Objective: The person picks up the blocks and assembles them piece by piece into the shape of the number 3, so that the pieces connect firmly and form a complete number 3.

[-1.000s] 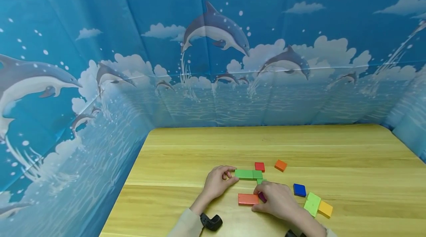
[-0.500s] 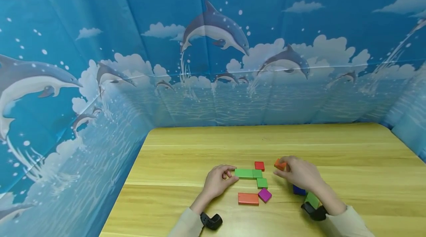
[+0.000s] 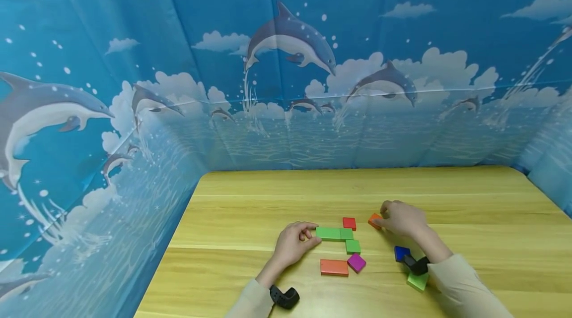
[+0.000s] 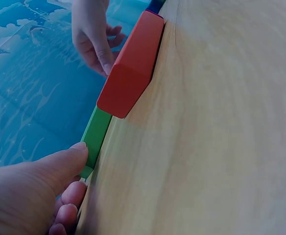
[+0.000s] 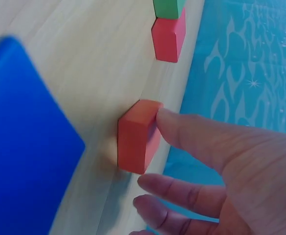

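Note:
In the head view my left hand (image 3: 292, 244) has thumb and index finger at the left end of a long green block (image 3: 328, 233), pinching it across its width. A small green block (image 3: 346, 233) touches its right end, and another green block (image 3: 353, 246) sits just below. My right hand (image 3: 404, 219) is over a small orange block (image 3: 374, 221) at the right. In the right wrist view, the thumb touches the top of this orange block (image 5: 133, 139), and the other fingers stay loosely bent, apart from it. A red block (image 3: 349, 223) lies behind the green ones.
Nearer me lie a long orange-red block (image 3: 334, 267) and a turned magenta block (image 3: 356, 263). A blue block (image 3: 401, 253) and a light green block (image 3: 417, 282) lie under the right forearm, partly hidden. A dolphin-print curtain (image 3: 286, 134) borders the wooden table (image 3: 250, 194).
My right hand left the magenta block, which now lies turned beside the orange-red one, and moved up and right to the small orange block. My left hand has stayed put.

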{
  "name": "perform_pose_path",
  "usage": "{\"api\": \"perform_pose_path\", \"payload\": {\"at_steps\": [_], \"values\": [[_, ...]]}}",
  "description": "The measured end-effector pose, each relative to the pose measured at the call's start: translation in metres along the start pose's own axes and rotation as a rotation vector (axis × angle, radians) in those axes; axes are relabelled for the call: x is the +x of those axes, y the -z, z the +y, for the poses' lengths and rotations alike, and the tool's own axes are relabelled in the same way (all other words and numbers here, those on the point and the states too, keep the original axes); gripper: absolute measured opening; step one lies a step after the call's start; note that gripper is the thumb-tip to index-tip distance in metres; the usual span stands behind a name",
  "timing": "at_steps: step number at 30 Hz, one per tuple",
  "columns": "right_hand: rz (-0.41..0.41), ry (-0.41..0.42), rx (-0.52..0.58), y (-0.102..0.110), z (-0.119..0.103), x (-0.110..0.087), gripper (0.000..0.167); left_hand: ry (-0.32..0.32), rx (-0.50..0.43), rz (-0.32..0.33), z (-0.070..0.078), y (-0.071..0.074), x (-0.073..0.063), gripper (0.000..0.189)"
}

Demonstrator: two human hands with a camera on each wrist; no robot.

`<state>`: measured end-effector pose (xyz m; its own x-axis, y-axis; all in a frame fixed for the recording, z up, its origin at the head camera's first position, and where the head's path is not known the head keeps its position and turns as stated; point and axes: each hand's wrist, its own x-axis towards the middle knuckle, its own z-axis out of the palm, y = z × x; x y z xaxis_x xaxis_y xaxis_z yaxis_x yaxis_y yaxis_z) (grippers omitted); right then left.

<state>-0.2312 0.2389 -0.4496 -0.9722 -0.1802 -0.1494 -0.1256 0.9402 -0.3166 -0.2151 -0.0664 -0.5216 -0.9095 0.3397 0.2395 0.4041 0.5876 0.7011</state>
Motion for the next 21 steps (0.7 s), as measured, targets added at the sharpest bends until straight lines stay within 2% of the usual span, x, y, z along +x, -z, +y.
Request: {"api": "perform_pose_path", "payload": {"at_steps": [6,13,16,21], "values": [[0.049,0.026,0.014,-0.007,-0.001,-0.001,0.036,0.004,0.003,-0.004,0.003,0.001,0.001,0.034],[0.110,0.124,0.004,-0.015,-0.006,-0.020,0.024,0.009,-0.003,-0.003,0.002,0.001,0.000,0.035],[0.105,0.149,0.003,-0.016,-0.010,-0.029,0.024,0.015,0.002,-0.008,0.001,0.000,-0.001,0.036],[0.062,0.138,0.014,-0.018,-0.019,-0.045,0.026,0.020,0.005,-0.007,0.001,0.000,-0.001,0.036]]}}
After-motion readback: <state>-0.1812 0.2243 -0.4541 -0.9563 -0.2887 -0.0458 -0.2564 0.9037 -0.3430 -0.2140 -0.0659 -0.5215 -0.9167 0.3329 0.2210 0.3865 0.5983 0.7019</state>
